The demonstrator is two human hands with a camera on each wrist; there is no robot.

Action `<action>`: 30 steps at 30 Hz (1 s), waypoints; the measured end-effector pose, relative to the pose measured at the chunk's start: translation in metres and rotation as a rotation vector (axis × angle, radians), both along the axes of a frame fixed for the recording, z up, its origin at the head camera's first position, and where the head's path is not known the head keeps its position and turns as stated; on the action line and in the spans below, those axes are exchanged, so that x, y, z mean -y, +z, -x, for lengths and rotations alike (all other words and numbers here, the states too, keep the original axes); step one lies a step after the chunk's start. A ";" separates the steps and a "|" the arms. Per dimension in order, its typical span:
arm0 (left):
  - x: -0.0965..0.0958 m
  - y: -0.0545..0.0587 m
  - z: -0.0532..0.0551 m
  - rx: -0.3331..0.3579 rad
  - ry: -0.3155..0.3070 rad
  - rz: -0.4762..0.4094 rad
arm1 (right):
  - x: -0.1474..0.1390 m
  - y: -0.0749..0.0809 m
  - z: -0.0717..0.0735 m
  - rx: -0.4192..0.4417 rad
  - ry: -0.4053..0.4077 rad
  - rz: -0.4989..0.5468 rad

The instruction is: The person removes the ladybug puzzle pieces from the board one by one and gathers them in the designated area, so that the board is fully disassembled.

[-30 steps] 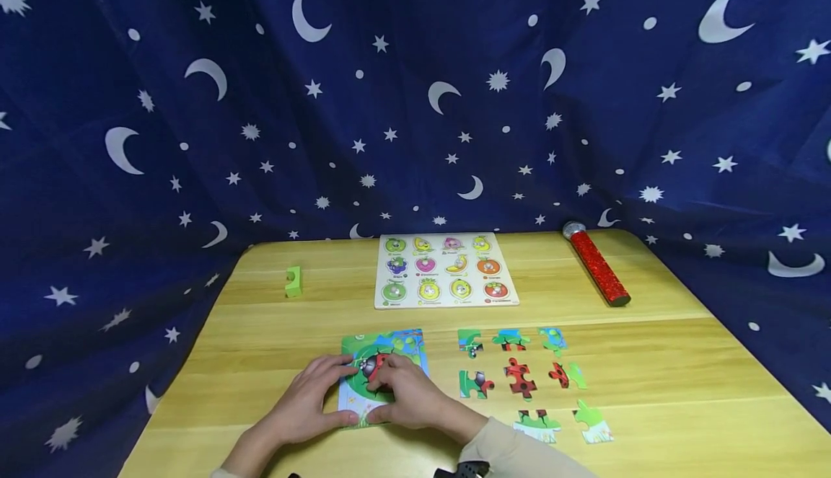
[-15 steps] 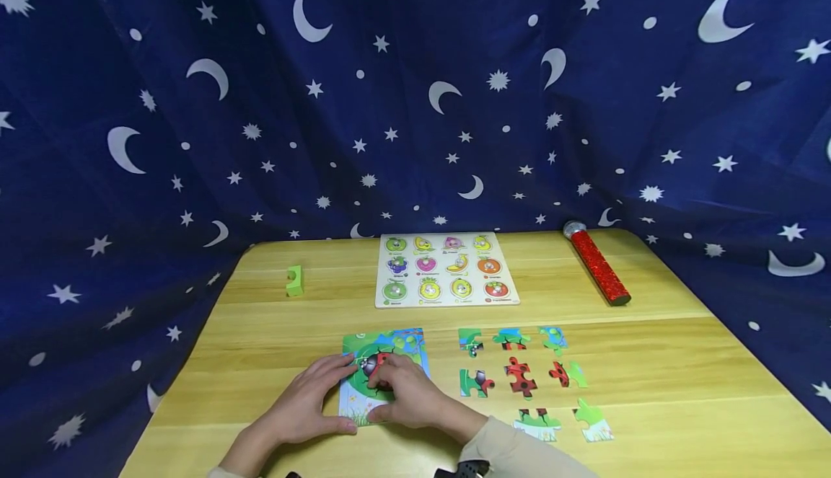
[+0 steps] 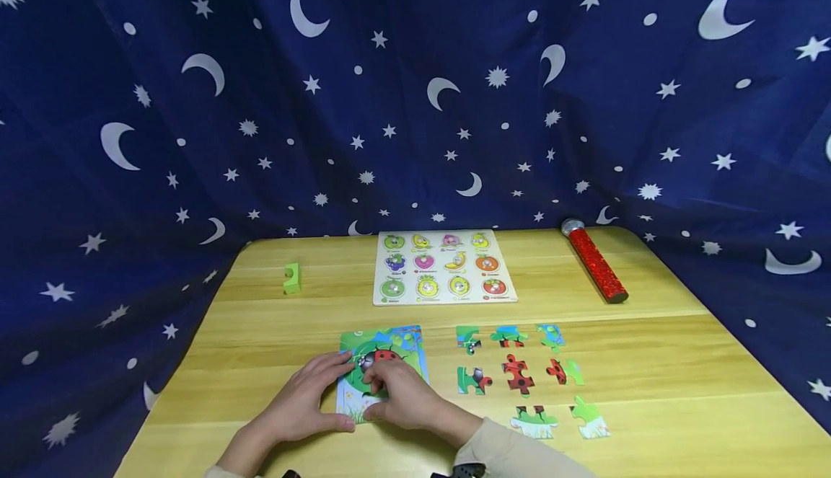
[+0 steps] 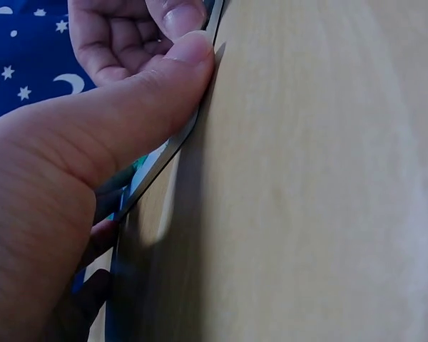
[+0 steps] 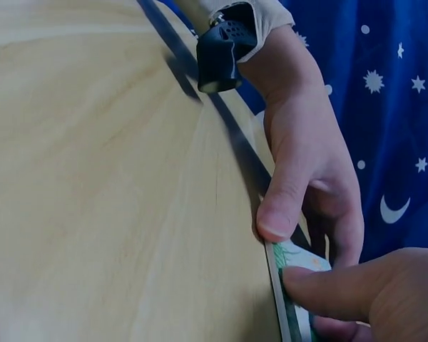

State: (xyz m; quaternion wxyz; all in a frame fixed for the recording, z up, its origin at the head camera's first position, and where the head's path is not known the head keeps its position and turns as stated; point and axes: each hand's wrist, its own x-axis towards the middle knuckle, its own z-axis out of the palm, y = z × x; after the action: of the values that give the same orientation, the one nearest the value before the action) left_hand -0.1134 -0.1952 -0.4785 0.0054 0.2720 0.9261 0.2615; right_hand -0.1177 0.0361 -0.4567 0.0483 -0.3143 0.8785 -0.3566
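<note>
A ladybird jigsaw board (image 3: pixel 389 342) lies flat near the table's front edge. My left hand (image 3: pixel 310 400) holds its left side: the thumb presses the near edge and the fingers curl over the top. In the left wrist view that left hand (image 4: pixel 146 103) has its thumb tight against the thin board edge (image 4: pixel 164 153). My right hand (image 3: pixel 401 393) has its thumb on the near edge and its curled fingers on the picture just below the red ladybird. From the right wrist view, the left hand (image 5: pixel 307 171) and the right hand's thumb (image 5: pixel 342 292) meet at the board (image 5: pixel 297 258).
Several loose jigsaw pieces (image 3: pixel 518 375) lie in rows right of the board. Farther back are a fruit peg puzzle (image 3: pixel 444 267), a small green block (image 3: pixel 292 278) at the left and a red glitter tube (image 3: pixel 594 262) at the right. Blue star cloth surrounds the wooden table (image 3: pixel 649 377).
My right hand's fingers have slid slightly toward me, uncovering more of the red ladybird. The left hand and the board stay where they were.
</note>
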 end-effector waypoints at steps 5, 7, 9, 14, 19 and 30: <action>-0.001 0.001 0.001 0.013 0.003 -0.005 | 0.001 0.002 -0.001 0.059 -0.005 0.021; -0.002 0.000 0.001 0.016 0.004 -0.004 | 0.001 0.002 -0.001 0.065 -0.007 0.019; -0.002 0.000 0.001 0.022 0.006 -0.002 | 0.001 0.002 -0.002 0.065 -0.007 0.019; -0.001 0.000 0.001 0.032 0.008 -0.002 | 0.002 0.002 -0.002 0.074 -0.004 0.045; -0.001 0.000 0.001 0.029 0.009 -0.003 | 0.003 0.002 -0.003 0.062 -0.012 0.063; -0.001 0.001 0.000 0.020 0.005 0.000 | -0.006 0.004 -0.003 0.070 -0.023 0.095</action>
State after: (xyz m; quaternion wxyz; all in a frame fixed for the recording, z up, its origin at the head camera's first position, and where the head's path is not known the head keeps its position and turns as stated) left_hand -0.1134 -0.1943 -0.4778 0.0142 0.2672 0.9266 0.2642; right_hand -0.1144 0.0421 -0.4531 0.0601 -0.2935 0.8618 -0.4093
